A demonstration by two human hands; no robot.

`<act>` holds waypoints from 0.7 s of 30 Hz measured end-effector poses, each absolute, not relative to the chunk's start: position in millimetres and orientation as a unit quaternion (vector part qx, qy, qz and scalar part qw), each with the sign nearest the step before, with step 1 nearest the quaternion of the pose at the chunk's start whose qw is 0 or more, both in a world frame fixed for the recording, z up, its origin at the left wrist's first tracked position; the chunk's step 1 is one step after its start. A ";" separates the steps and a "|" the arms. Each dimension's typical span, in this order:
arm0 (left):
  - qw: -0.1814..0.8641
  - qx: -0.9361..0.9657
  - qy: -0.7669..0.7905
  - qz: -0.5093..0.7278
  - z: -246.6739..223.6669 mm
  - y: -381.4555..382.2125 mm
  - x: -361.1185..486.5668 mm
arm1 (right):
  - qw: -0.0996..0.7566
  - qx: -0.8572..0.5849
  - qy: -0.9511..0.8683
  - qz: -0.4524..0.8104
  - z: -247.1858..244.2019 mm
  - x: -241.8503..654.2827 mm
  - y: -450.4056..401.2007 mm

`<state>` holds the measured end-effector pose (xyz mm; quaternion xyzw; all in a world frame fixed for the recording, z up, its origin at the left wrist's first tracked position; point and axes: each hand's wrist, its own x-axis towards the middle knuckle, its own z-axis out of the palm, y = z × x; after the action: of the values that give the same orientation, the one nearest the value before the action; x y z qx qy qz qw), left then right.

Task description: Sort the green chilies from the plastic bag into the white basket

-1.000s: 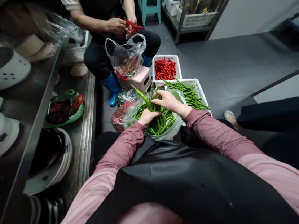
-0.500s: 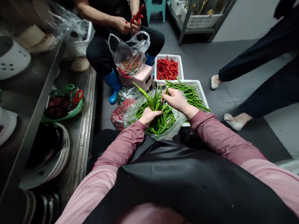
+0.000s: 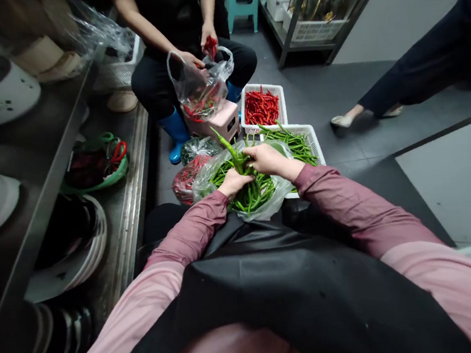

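Observation:
Over an opened clear plastic bag [image 3: 272,211] full of green chili peppers [image 3: 259,197], my left hand [image 3: 235,183] is closed around a small bunch of green chili peppers [image 3: 232,149] that points up and away. My right hand [image 3: 268,160] meets that bunch from the right, its fingers pinched on the chili peppers by the stems; the exact fingertip contact is partly hidden. Just beyond it, a white basket [image 3: 317,146] holds more green chili peppers [image 3: 295,143]. Farther back stands a white basket [image 3: 282,107] of red chili peppers [image 3: 261,107].
A co-worker [image 3: 181,11] sits opposite, handling red peppers above a plastic bag [image 3: 203,89] on a pink stool [image 3: 224,122]. Bagged red peppers [image 3: 188,179] lie at left. A metal shelf [image 3: 131,201] with plates runs along the left. Another person's legs [image 3: 412,77] are at right.
My right hand has moved left onto the bunch in my left hand. The co-worker's hands have lowered toward their bag. The person at right has stepped farther away.

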<state>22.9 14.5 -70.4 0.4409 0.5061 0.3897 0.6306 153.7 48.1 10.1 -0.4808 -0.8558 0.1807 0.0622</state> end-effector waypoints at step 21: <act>0.619 0.464 0.509 0.378 -70.3 13.7 21.7 | 0.220 -0.479 -0.836 0.152 -17.7 163.2 32.3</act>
<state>21.7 13.7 -70.3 0.4638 0.5092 0.3782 0.6185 163.2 32.3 -17.7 -0.4792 -0.8360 0.1521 0.2200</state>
